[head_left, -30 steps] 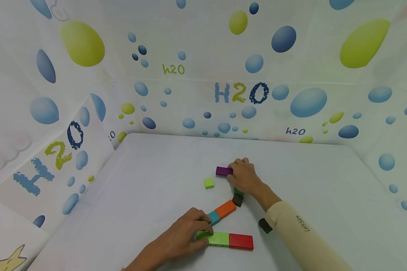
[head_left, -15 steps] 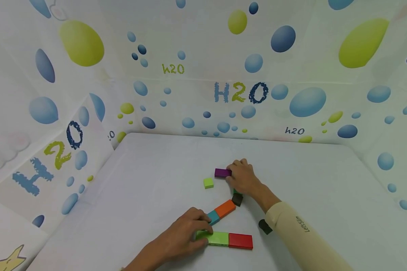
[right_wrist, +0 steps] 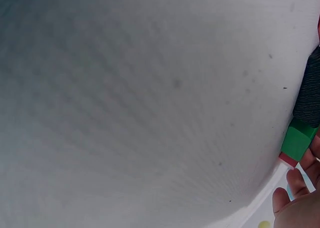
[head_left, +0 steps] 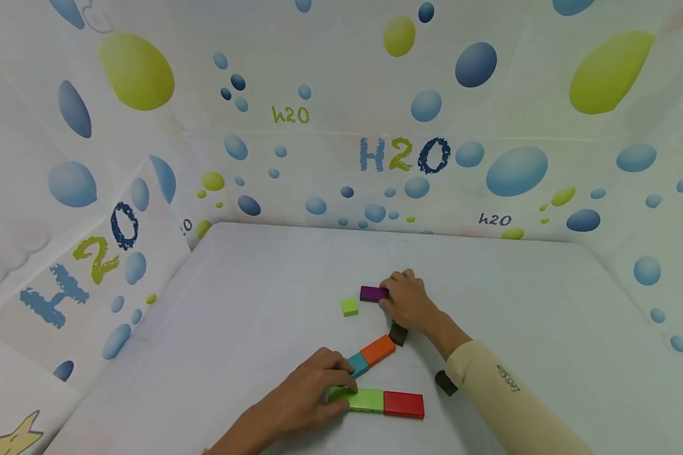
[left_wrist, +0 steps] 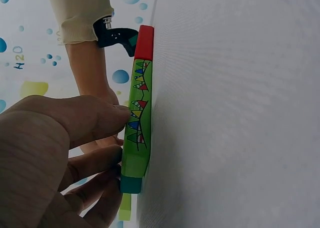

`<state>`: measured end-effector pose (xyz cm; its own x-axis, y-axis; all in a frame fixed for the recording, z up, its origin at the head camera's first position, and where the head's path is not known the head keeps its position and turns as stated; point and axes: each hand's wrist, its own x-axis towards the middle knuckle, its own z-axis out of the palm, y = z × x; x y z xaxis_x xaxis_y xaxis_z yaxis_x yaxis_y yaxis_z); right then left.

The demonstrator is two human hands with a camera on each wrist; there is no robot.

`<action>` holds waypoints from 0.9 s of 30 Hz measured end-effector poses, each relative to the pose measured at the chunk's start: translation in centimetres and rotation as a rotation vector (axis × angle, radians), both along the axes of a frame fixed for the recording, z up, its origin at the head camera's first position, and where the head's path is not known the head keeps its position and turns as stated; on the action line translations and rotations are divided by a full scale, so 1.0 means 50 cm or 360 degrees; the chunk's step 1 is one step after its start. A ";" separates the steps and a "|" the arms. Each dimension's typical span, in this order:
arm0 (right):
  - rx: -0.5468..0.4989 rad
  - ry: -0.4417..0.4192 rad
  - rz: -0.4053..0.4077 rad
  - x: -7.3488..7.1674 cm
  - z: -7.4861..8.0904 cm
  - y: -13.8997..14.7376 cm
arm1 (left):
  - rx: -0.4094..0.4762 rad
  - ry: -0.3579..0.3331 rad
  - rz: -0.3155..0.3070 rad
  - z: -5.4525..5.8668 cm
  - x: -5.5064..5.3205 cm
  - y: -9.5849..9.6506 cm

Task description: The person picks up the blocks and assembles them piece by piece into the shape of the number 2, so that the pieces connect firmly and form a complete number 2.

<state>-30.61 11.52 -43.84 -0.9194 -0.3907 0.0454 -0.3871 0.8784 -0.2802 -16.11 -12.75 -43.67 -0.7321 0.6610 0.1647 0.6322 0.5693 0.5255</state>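
Note:
My left hand (head_left: 313, 388) grips the left end of a light green block (head_left: 367, 400) printed with bunting, its thumb along the near side. A red block (head_left: 404, 405) abuts that block's right end. Just behind, a teal block (head_left: 358, 364) near my left fingertips meets an orange block (head_left: 378, 351). Farther back, my right hand (head_left: 408, 300) pinches the right end of a purple block (head_left: 374, 294). Under that hand lies a dark green block (right_wrist: 298, 139), mostly hidden in the head view, beside a black block (head_left: 398, 334).
A small lime block (head_left: 350, 307) sits apart, left of my right hand. Another black block (head_left: 446, 383) lies beside the right sleeve (head_left: 489, 373). The white table (head_left: 262, 284) meets patterned sheets at its back and left.
The right hand has drawn the purple block slightly toward me and a little left, nearer the dark green block. The left hand and its block have stayed in place.

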 end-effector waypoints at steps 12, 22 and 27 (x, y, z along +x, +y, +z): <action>0.0008 0.0020 -0.0011 0.001 -0.001 0.002 | -0.0002 -0.0003 0.0006 0.002 0.001 0.004; 0.0034 0.0025 -0.0005 0.003 0.005 0.005 | 0.0015 0.0007 0.0006 0.002 0.001 0.006; -0.0004 -0.0018 0.0008 0.005 0.008 0.008 | 0.0017 0.0005 0.0010 0.002 0.001 0.006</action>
